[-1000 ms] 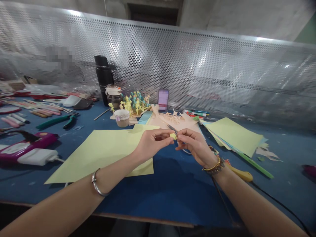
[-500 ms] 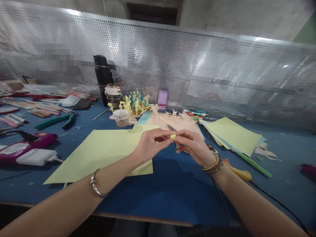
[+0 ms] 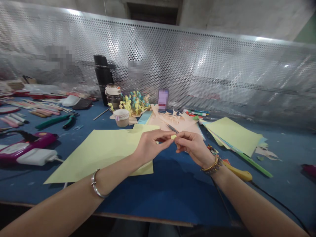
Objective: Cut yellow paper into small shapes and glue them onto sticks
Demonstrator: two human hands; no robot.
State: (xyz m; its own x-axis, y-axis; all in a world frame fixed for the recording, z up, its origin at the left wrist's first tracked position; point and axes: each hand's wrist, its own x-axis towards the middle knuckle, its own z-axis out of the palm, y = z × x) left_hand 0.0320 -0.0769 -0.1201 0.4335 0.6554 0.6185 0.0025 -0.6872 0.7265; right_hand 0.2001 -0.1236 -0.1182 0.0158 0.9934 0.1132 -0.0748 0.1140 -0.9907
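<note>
Between the fingertips of my two hands, over the middle of the blue table, is a small yellow piece, mostly covered by the fingers. My left hand pinches it from the left, thumb below and fingers above. From the right, my right hand closes thumb and fingers at its edge. A large pale yellow sheet lies flat under and left of my left hand. Just beyond the fingertips, a pointed metal tip rests over a peach sheet; the rest of that tool is hidden.
Small yellow and blue figures stand behind a white cup, near a jar and black flask. A phone leans at the back. Green pliers lie left; a yellow-handled corded tool and stacked sheets lie right.
The fingers have shifted slightly around the small yellow piece, and less of it shows now. My right fingertips have closed in a little. The things on the table stay put.
</note>
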